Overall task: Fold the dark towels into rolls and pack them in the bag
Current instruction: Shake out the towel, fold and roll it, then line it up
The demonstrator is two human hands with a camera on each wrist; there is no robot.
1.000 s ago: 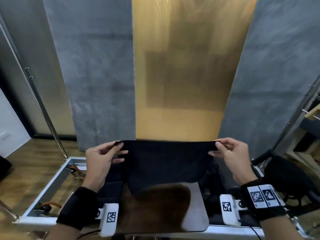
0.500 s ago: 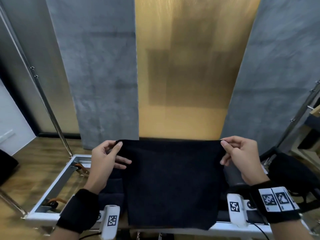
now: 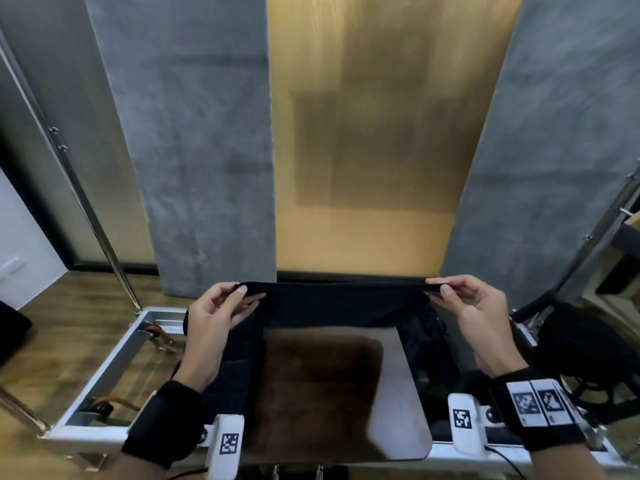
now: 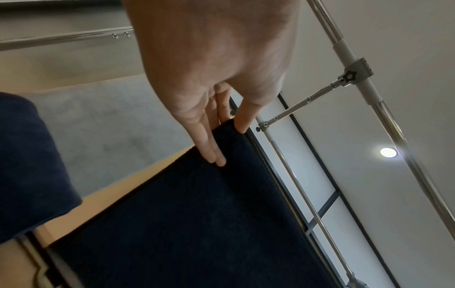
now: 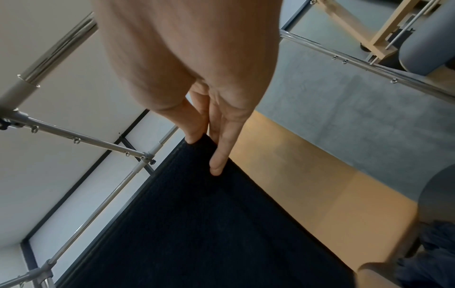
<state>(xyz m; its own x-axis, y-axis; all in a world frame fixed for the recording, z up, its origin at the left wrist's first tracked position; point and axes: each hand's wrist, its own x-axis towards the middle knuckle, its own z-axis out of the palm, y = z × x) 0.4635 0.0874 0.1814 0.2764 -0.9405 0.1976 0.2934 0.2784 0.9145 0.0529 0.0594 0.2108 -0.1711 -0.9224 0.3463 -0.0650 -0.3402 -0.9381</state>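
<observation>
Grey-brown padding covers the tabletop [image 3: 398,403], set in a white metal frame [image 3: 114,362] on a wood floor [image 3: 69,327]; grey wall panels [image 3: 194,140] flank a gold one [image 3: 374,133]. You hold one dark towel [image 3: 341,304] stretched above the tabletop's far edge: your left hand [image 3: 216,318] pinches its left corner, your right hand [image 3: 472,308] its right. Other dark cloth [image 3: 239,362] lies along both sides; count unclear.
</observation>
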